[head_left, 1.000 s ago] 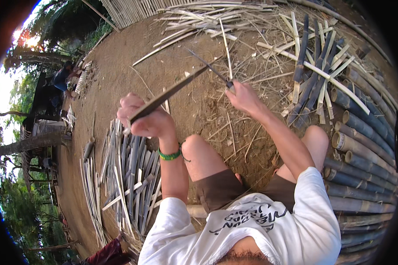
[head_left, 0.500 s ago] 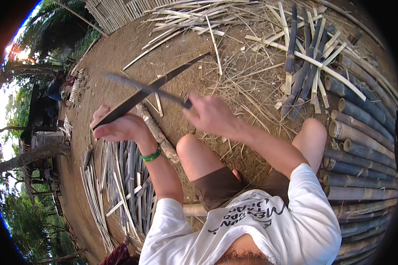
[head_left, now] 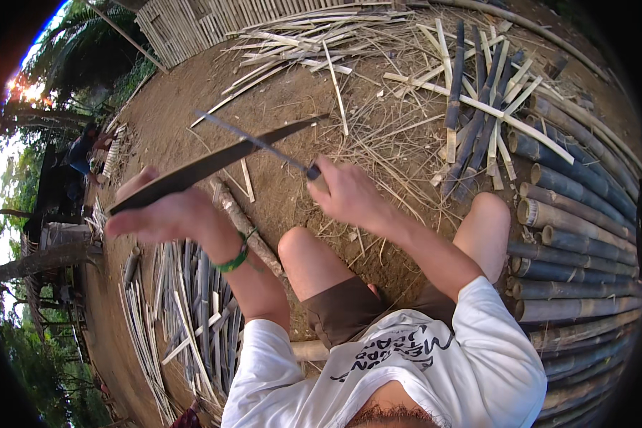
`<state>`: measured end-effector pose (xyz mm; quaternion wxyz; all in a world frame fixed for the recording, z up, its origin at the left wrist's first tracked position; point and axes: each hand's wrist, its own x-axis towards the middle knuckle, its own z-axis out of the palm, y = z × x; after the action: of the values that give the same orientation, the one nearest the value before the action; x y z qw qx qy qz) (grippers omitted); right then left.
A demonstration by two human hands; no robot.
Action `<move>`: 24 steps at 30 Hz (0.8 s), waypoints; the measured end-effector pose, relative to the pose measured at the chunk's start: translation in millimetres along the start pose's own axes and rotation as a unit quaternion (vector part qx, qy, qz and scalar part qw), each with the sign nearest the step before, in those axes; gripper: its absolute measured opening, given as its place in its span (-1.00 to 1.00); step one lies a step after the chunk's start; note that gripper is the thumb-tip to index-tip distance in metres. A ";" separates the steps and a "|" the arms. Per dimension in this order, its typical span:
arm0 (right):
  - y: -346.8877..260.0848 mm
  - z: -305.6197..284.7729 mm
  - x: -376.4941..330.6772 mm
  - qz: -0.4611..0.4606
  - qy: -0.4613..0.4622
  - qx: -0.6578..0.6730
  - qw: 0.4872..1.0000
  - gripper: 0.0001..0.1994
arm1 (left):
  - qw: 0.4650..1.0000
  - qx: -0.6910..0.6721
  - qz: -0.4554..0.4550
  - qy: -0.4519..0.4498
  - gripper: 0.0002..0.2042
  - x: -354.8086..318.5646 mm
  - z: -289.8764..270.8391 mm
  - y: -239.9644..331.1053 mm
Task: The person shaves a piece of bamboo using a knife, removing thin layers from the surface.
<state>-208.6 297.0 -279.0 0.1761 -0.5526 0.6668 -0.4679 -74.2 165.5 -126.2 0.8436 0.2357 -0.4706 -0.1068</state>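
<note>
My left hand (head_left: 182, 217) grips a long, dark, flat bamboo strip (head_left: 200, 167) near its close end, thumb on one side and fingers on the other. From there the strip slants up and away to the right. In my right hand (head_left: 353, 192) is a knife (head_left: 260, 145) with a dark handle and a long narrow blade. Its blade points up and left and crosses the strip around the strip's middle. Whether the edge touches the strip I cannot tell. A green band is on my left wrist.
Split bamboo strips (head_left: 192, 314) are piled left of my legs, with a thin pole (head_left: 246, 225) beside them. More strips (head_left: 471, 107) lie crossed ahead right. Thick bamboo poles (head_left: 578, 289) line my right side. Another person (head_left: 85, 153) bends over strips at far left.
My left hand has come left and slightly nearer with the bamboo strip, whose broad face shows more. The knife has turned a little, and its tip has shifted right along with its handle.
</note>
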 end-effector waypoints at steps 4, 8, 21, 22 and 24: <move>-41.1 -6.9 -57.0 -0.124 0.087 -0.028 0.988 -0.80 | 0.982 -0.156 -0.055 -0.092 -0.33 30.0 -38.0 56.7; 30.4 14.6 -55.5 0.071 0.008 0.022 0.997 -0.80 | 0.989 -0.098 -0.039 -0.107 -0.25 21.5 -31.3 53.0; 167.8 47.8 -0.7 0.316 -0.050 -0.020 0.947 -0.75 | 0.991 -0.081 -0.015 -0.101 -0.14 27.0 -13.0 33.6; 215.0 32.6 -6.3 0.360 -0.094 -0.041 0.927 -0.76 | 0.990 -0.086 -0.020 -0.111 -0.14 16.2 -3.9 32.9; 218.4 39.6 -12.2 0.353 -0.069 -0.039 0.932 -0.74 | 0.992 -0.052 -0.004 -0.115 -0.12 15.1 -0.1 31.3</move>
<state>-299.9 280.3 -481.1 0.3536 -0.3192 0.8226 -0.3104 -67.4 186.6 -99.5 0.7944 0.1801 -0.5572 -0.1611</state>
